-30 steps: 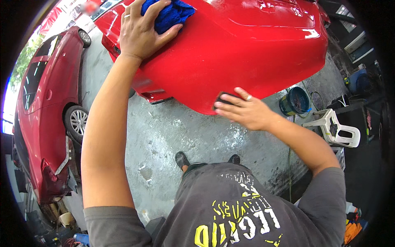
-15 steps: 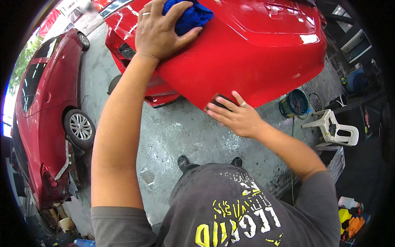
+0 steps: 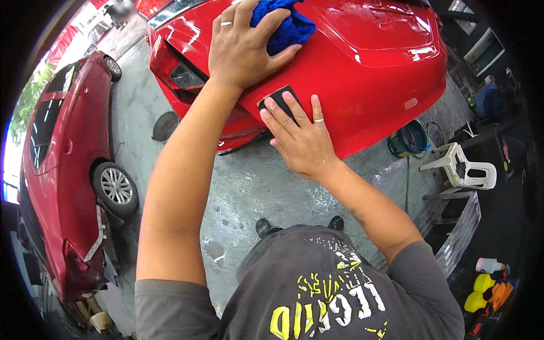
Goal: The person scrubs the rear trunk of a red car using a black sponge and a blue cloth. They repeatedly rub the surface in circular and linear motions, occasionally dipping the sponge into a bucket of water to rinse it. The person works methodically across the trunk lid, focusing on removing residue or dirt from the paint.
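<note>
A glossy red car bumper (image 3: pixel 374 68) fills the upper middle of the view. My left hand (image 3: pixel 241 48) presses a blue cloth (image 3: pixel 286 25) flat onto the bumper's top, a ring on one finger. Just below it, my right hand (image 3: pixel 303 139) lies with fingers spread on the bumper's lower face, pushing a small black sanding pad (image 3: pixel 277 101) against the paint. Most of the pad is under my fingertips.
A red car (image 3: pixel 62 170) with its rear bumper off stands at the left on wet concrete floor (image 3: pixel 249 181). At the right stand a blue bucket (image 3: pixel 409 139), a white plastic chair (image 3: pixel 462 167), a wooden bench (image 3: pixel 459 221) and yellow bottles (image 3: pixel 481 292).
My right hand with the black pad has slid left and up along the bumper, closer to my left hand. The left hand stays on the blue cloth. My head has shifted, moving the view.
</note>
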